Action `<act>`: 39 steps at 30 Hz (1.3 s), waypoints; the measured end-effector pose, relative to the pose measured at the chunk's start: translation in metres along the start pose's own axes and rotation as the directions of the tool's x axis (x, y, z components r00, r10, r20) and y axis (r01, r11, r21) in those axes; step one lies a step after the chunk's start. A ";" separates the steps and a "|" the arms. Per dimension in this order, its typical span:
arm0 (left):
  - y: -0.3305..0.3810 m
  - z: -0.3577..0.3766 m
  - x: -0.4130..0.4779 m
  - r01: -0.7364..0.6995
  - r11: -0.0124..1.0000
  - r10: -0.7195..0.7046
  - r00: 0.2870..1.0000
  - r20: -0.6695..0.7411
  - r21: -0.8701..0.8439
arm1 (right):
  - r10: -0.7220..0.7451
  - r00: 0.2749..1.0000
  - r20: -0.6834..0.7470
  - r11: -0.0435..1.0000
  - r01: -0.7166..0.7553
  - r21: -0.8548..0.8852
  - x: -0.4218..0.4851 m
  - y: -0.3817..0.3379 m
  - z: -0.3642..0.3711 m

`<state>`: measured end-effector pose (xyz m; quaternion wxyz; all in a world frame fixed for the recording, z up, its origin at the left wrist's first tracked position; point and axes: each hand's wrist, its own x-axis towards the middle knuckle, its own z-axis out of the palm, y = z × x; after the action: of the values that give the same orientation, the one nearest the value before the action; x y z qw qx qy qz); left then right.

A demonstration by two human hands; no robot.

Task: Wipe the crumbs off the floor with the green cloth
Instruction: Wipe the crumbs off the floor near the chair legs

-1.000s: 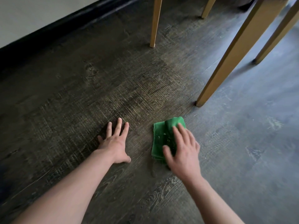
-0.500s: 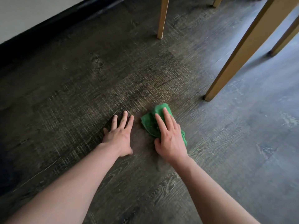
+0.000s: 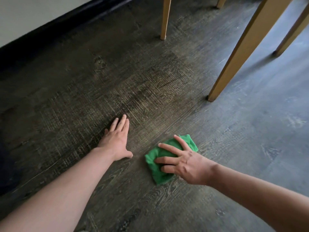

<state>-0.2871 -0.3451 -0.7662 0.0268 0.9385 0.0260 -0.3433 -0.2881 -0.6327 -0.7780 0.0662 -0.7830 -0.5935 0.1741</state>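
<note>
At far left, a pale wall [image 3: 25, 17] meets a black skirting board [image 3: 55, 36] running diagonally along the dark wood-grain floor [image 3: 83, 91]. Your left hand [image 3: 117, 141] lies flat on the floor, palm down, fingers together and extended, its grip released and holding nothing. Just beside it to the right, apart from it, the green cloth [image 3: 157, 171] sits bunched on the floor. Your right hand [image 3: 185, 163] presses down on the cloth with fingers spread wide; its grip is not clenched, and the palm and fingers pin the fabric to the floor. No crumbs can be made out; the floor is blurred. Beyond the hands stand wooden furniture legs: a thin leg [image 3: 165, 19], a thick leg [image 3: 242, 51] and another leg [image 3: 292, 34] at far right.
</note>
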 end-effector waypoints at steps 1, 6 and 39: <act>0.000 0.000 0.001 -0.001 1.000 0.001 1.000 -0.007 0.004 | -0.001 1.000 0.013 1.000 0.002 -0.019 -0.002 0.000 0.001; 0.000 -0.001 0.000 0.001 1.000 -0.001 1.000 -0.005 0.001 | 0.064 0.997 -0.053 0.996 -0.067 -0.057 -0.020 0.007 0.020; 0.027 0.007 0.005 0.024 0.995 -0.028 0.999 -0.038 -0.097 | 0.660 0.636 -0.401 0.730 -0.670 0.139 0.050 0.017 0.028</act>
<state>-0.2861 -0.3721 -0.7743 0.0672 0.9422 0.0555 -0.3237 -0.2709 -0.5926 -0.8195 0.1157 -0.9647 -0.2366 0.0051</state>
